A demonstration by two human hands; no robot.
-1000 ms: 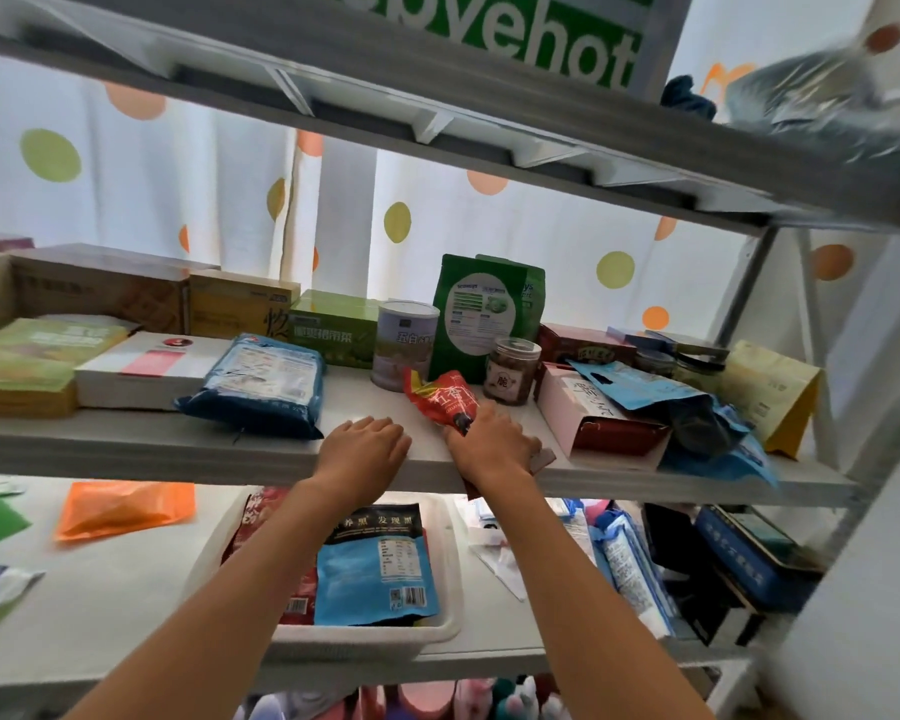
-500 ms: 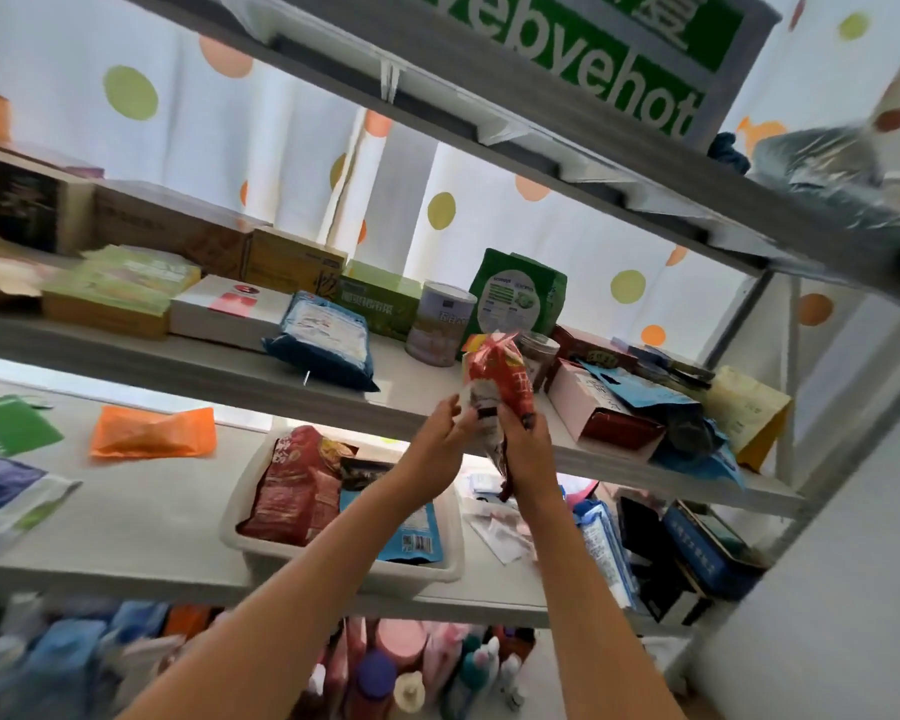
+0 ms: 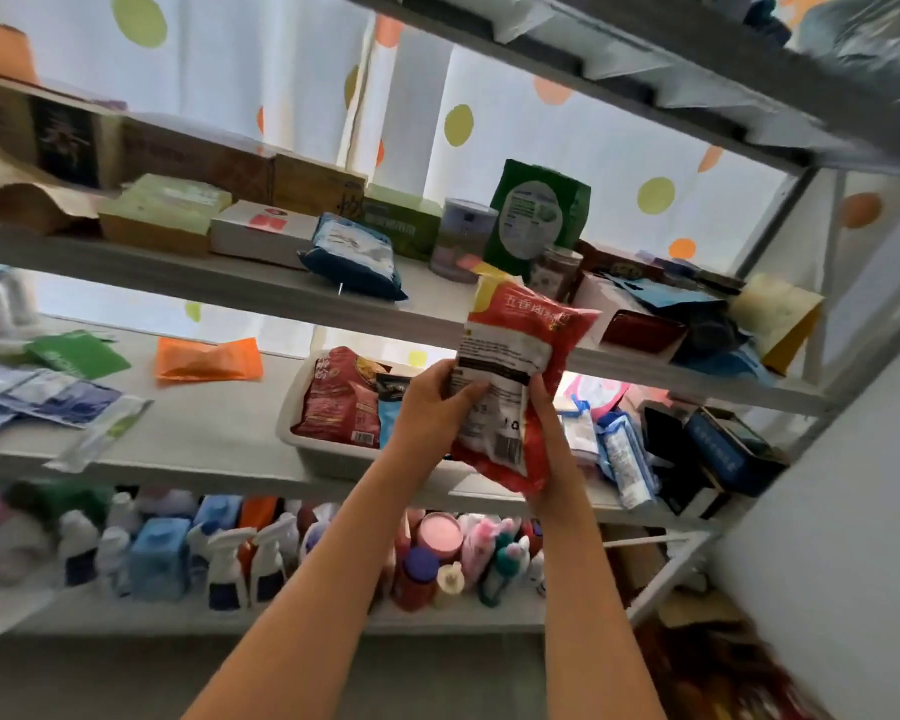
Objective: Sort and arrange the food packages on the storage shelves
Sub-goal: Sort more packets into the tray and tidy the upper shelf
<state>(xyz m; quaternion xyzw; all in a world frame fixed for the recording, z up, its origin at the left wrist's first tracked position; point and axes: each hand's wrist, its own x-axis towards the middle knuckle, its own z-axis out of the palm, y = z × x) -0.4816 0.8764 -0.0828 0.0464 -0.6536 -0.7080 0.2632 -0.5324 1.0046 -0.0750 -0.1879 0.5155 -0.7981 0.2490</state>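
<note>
I hold a red food pouch (image 3: 515, 366) with a white label upright in front of the shelves, its back facing me. My left hand (image 3: 430, 407) grips its left edge, thumb across the label. My right hand (image 3: 549, 439) holds its right side and lower corner from behind. Behind the pouch, a white tray (image 3: 328, 452) on the middle shelf (image 3: 204, 439) carries a red packet (image 3: 341, 402) and a blue one, partly hidden by my left hand. The upper shelf (image 3: 261, 291) bears a blue pouch (image 3: 352, 257), a green bag (image 3: 539, 215), a tin (image 3: 463, 239) and a jar.
Boxes line the upper shelf's left side (image 3: 178, 210). An orange pouch (image 3: 209, 358) and flat sachets (image 3: 53, 397) lie on the middle shelf. Blue boxes and packets (image 3: 718, 449) crowd its right end. Spray bottles and cleaners (image 3: 261, 558) fill the bottom shelf. A grey upright (image 3: 822, 304) stands at right.
My right hand lifted the red pouch off the upper shelf. My left hand left the shelf edge and joined it. Both hands brought the pouch down and toward me, level with the middle shelf.
</note>
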